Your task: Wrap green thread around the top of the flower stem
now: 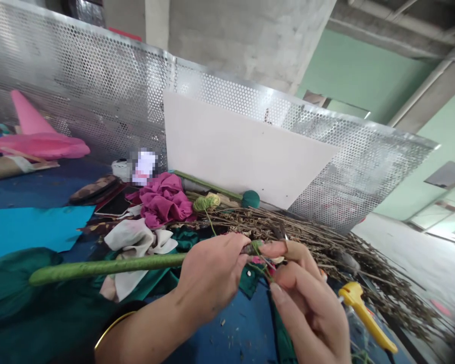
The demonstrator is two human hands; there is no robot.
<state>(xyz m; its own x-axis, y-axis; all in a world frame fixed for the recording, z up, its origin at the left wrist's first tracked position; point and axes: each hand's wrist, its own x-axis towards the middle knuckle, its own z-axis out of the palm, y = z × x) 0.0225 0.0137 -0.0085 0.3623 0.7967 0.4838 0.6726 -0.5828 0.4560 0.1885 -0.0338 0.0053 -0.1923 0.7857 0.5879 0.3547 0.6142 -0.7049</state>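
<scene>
My left hand [212, 273] is closed round a long rod wrapped in green yarn [109, 269], which lies nearly level and reaches out to the left over dark green cloth. The rod's far end, brownish with green strands, sticks out past my left thumb. Beside that end, my right hand [311, 298] pinches green yarn [263, 273] between thumb and fingers, its index finger touching the rod's tip. A thin shiny strip shows near those fingers, too small to name. From a light green yarn ball [207, 202] a strand runs down to my left hand.
A magenta cloth [165, 199] and a white cloth [131, 237] lie behind the rod. Dried stalks [326, 253] spread along the back right. A yellow glue gun [367, 316] lies at right. A white board [242, 146] leans on the perforated metal screen [98, 65]. Blue sheet [30, 227] at left.
</scene>
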